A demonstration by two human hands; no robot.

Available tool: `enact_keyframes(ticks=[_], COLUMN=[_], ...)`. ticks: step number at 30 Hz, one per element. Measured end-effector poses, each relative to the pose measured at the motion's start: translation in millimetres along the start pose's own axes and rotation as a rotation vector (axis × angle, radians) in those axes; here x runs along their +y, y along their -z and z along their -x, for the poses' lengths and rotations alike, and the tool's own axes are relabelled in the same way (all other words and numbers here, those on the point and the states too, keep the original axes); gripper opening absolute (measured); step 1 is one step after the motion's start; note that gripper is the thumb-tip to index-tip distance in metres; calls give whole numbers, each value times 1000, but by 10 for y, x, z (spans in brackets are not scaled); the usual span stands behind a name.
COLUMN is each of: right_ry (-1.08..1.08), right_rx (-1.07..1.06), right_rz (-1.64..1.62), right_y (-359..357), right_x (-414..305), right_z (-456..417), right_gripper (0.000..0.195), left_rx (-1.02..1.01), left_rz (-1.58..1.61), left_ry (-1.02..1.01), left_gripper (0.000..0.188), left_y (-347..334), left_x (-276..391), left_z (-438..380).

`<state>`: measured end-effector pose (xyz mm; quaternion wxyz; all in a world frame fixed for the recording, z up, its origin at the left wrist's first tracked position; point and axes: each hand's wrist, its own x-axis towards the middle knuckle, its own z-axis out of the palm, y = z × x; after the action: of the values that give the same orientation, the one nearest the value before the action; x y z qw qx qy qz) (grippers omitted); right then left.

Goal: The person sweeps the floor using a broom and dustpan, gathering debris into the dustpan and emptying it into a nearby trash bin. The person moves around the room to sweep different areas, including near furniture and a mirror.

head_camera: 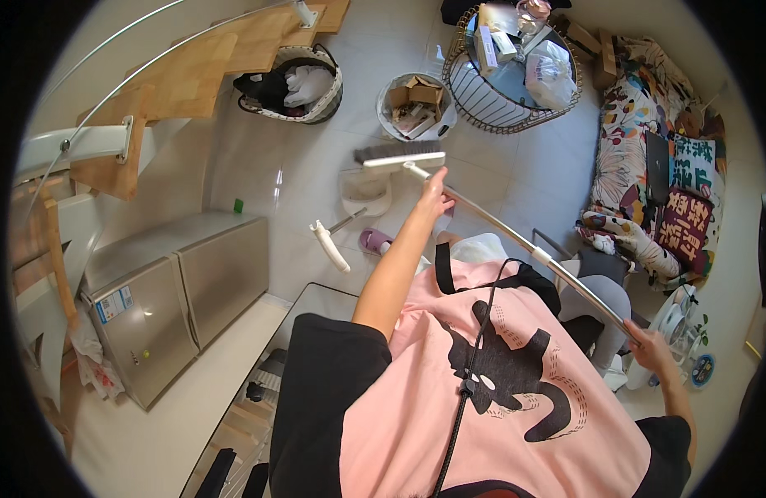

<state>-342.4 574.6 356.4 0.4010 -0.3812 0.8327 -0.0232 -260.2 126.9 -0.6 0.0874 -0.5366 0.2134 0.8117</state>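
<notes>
A broom is held up at a slant across my front. Its white head with dark bristles point(400, 155) points away from me, above the tiled floor. My left hand point(434, 194) grips the metal handle point(501, 231) close to the head. Near the other end of the handle, at the right, my right hand point(649, 347) is closed around it. Below the bristles stands a white long-handled dustpan point(365, 192) on the floor, its white grip point(331, 246) tilted toward me at the left of my forearm.
A lined trash bin point(389, 127) holding cardboard stands beyond the broom head. A wire-sided round table point(510, 124) and a woven basket point(324, 112) flank it. Wooden stairs point(193, 81) and a metallic refrigerator point(134, 330) are at left; a patterned sofa point(616, 168) is at right.
</notes>
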Motion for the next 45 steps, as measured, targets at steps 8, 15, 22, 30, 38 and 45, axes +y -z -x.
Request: enact_keyframes(ticks=[8, 15, 22, 30, 38, 45], right_ry=[-174, -180, 19, -282, -360, -382], right_rx=[81, 2, 354, -26, 349, 366], right_rz=[-169, -98, -195, -750, -499, -323], right_y=[-684, -734, -217, -187, -23, 47], right_x=[535, 579, -413, -912, -1212, -1206], right_z=[729, 265, -2081, -3359, -3325, -3279], right_gripper=[64, 55, 60, 31, 31, 29], left_rx=[-277, -333, -352, -424, -295, -197], left_rz=[-25, -190, -220, -405, -312, -245], left_ry=[-3, -147, -152, -71, 138, -109], left_gripper=[9, 9, 12, 18, 29, 38], left_y=[-905, -1109, -1220, -1014, -204, -408], left_x=[-127, -177, -213, 276, 1547, 2708], left_z=[97, 32, 315, 618, -230, -640])
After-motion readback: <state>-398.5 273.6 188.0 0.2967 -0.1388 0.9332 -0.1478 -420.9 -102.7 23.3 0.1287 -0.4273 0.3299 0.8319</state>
